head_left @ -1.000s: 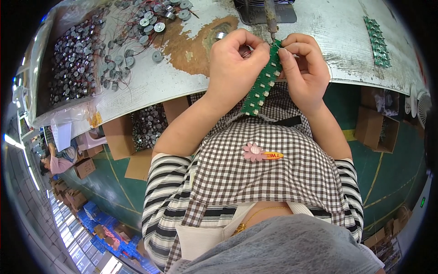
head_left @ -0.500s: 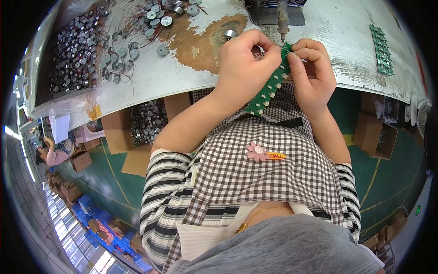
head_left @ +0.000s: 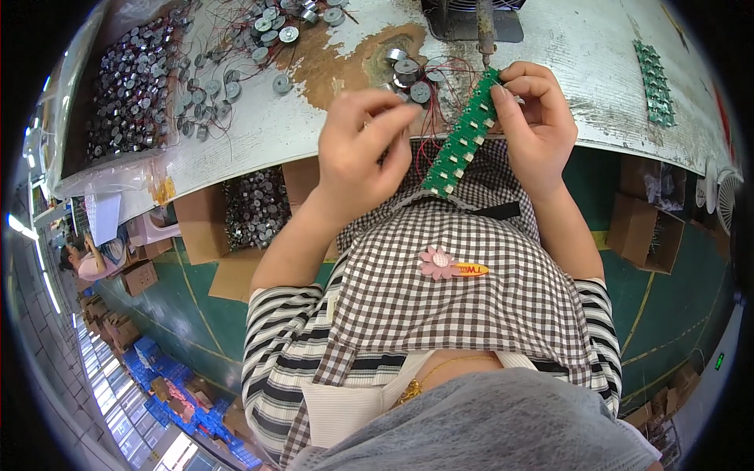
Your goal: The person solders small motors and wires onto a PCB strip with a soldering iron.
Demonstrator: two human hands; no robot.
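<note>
My right hand pinches the upper end of a long green circuit board strip with small white connectors. The strip slants down over the table's front edge toward my apron. Just above its upper end is the tip of a soldering iron pointing down; whether they touch I cannot tell. My left hand is left of the strip, apart from it, slightly blurred, with fingers curled and thumb near the forefinger. What it holds, if anything, does not show. Beyond it lie several small round motors with red wires.
Many loose motors lie at the back left, beside a heaped tray of motors. More green boards lie at the right. Behind the iron stands a black fan. Cardboard boxes stand below. Another person sits far left.
My left hand has drawn away from the strip, left and down, uncovering motors and red wires. My right hand keeps hold of the strip, which has shifted slightly upward.
</note>
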